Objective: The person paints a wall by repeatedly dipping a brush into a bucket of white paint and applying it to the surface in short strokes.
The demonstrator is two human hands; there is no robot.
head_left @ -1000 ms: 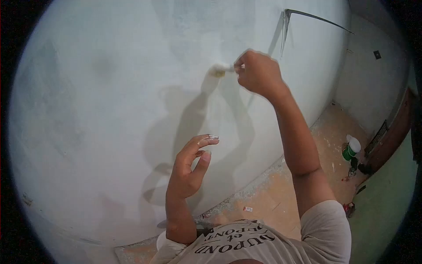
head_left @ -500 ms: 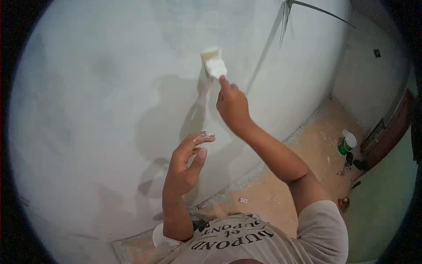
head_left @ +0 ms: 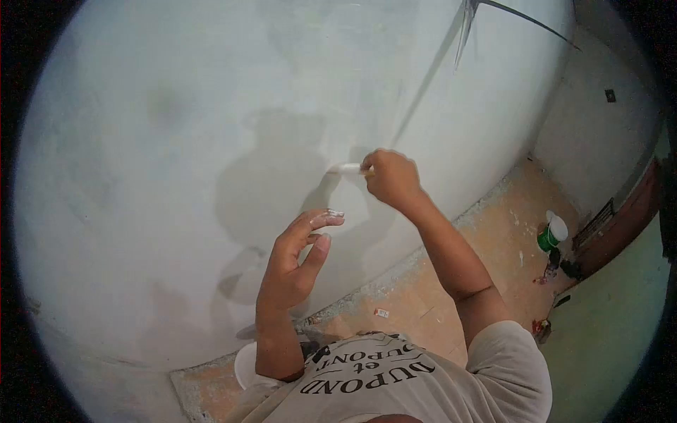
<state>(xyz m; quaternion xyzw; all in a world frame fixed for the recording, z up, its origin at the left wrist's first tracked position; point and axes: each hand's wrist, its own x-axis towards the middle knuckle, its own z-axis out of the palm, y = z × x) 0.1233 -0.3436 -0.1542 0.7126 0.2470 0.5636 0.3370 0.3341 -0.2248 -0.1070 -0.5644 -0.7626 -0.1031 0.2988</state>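
My right hand point(head_left: 393, 178) is closed around the handle of a paintbrush point(head_left: 348, 168). The brush is seen edge-on, its bristle tip at the pale wall point(head_left: 162, 211); the handle is hidden in my fingers. Lower and to the left, my left hand point(head_left: 295, 257) is raised in front of the wall, fingers bent and thumb apart, with nothing visible in it. White paint marks its fingertips. Shadows of my head and arms fall on the wall around both hands.
A dark cable point(head_left: 525, 17) sticks out from the wall at upper right. On the paint-spotted floor point(head_left: 486, 243) are a green and white bucket point(head_left: 547, 240) and a small white and red packet point(head_left: 381, 312). A round white object point(head_left: 245, 365) is partly hidden behind my left forearm.
My right hand has moved down with the paintbrush, which has turned from broad side to edge-on. My left hand keeps nearly the same pose. The view has shifted slightly.
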